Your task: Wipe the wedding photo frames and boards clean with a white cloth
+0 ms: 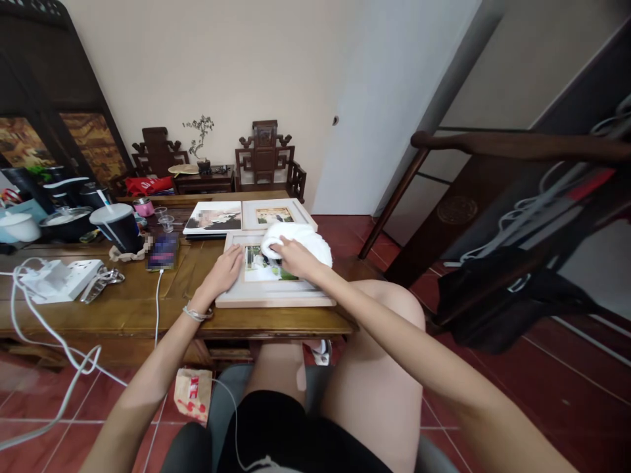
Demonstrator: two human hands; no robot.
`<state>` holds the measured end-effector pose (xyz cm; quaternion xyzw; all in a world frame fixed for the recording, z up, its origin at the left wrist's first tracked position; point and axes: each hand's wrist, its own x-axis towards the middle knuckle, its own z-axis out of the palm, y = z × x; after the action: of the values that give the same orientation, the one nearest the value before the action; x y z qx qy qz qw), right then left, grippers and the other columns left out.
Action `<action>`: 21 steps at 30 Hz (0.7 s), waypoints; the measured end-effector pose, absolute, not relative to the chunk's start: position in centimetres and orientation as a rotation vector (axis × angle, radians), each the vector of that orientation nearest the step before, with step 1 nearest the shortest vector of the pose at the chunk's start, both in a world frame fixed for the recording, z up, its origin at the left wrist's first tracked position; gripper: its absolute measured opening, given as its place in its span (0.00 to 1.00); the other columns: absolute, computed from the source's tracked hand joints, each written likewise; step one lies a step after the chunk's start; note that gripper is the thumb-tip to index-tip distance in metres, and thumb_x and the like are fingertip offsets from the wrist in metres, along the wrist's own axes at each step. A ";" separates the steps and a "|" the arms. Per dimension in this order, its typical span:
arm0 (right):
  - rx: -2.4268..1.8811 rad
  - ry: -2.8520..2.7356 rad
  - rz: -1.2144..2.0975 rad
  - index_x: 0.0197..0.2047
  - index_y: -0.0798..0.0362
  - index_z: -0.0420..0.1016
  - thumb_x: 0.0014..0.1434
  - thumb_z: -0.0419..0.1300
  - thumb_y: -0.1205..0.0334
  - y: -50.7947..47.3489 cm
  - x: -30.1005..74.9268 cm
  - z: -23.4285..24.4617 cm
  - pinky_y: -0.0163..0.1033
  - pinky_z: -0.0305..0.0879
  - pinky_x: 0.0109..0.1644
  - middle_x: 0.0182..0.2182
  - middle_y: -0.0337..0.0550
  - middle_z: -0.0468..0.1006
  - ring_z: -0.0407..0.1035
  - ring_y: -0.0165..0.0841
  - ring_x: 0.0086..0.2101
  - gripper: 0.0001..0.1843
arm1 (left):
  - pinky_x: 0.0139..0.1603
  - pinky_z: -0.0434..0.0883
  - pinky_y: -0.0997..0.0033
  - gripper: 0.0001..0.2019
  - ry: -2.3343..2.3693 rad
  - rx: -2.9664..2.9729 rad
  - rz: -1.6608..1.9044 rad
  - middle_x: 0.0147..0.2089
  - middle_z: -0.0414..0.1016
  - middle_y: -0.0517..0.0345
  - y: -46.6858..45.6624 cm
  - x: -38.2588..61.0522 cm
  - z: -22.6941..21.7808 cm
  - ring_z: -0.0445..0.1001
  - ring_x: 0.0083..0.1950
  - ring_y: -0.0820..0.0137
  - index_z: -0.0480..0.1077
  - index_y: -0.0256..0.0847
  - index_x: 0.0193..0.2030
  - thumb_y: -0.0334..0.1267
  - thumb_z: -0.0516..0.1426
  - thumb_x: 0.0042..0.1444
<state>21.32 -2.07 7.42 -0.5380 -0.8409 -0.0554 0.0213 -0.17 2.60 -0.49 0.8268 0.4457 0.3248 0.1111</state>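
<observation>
A light wooden picture frame (276, 303) with a photo inside lies flat on the brown table, close to its front edge. My left hand (227, 268) rests on the left side of the frame, fingers stretched out. In my right hand (290, 256) is a bunched white cloth (308, 238), pressed on the frame's upper right part and covering some of the photo. Behind it lies another framed photo (250, 209), partly hidden by the cloth. A photo album (217, 213) with a picture on its cover sits to that one's left.
Left on the wooden table (133, 305) are a phone (162, 251) on a charging cable, a dark cup (118, 226) with a straw, a white power strip (73, 279) and small clear cups (166, 222). A dark wooden chair (424, 210) stands at the right.
</observation>
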 end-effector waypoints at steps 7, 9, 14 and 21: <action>-1.409 -2.741 -0.181 0.60 0.59 0.67 0.57 0.49 0.79 2.1 16.7 6.0 0.51 0.58 0.59 0.58 0.59 0.69 0.57 0.48 0.61 0.28 | 0.72 0.52 0.63 0.29 1.293 2.399 1.057 0.69 0.60 0.42 1.9 0.2 0.5 0.56 0.71 0.63 0.59 0.29 0.66 0.48 0.40 0.68; -1.354 -2.774 -0.195 0.60 0.59 0.68 0.57 0.49 0.79 2.3 16.1 5.1 0.52 0.57 0.59 0.60 0.58 0.67 0.55 0.48 0.62 0.28 | 0.72 0.51 0.62 0.30 1.340 2.370 1.069 0.70 0.57 0.42 1.9 0.2 0.4 0.54 0.72 0.63 0.57 0.29 0.67 0.49 0.40 0.68; -1.114 -2.884 -0.098 0.55 0.57 0.73 0.53 0.53 0.78 0.2 17.1 3.8 0.46 0.63 0.52 0.50 0.60 0.76 0.67 0.46 0.54 0.26 | 0.72 0.52 0.60 0.30 1.340 2.338 1.064 0.69 0.61 0.44 2.1 0.0 0.1 0.57 0.71 0.62 0.61 0.32 0.65 0.52 0.39 0.67; -0.972 -2.936 0.393 0.53 0.53 0.77 0.49 0.52 0.79 -5.4 21.0 7.2 0.37 0.62 0.45 0.45 0.48 0.81 0.73 0.39 0.43 0.29 | 0.72 0.52 0.59 0.26 1.291 2.384 0.973 0.64 0.68 0.47 2.1 0.0 0.1 0.61 0.68 0.61 0.69 0.35 0.58 0.48 0.40 0.68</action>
<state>20.96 -5.45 7.23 -0.3117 -0.9417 0.1259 0.0123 0.05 2.14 0.12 0.8206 0.4444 0.3349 0.1301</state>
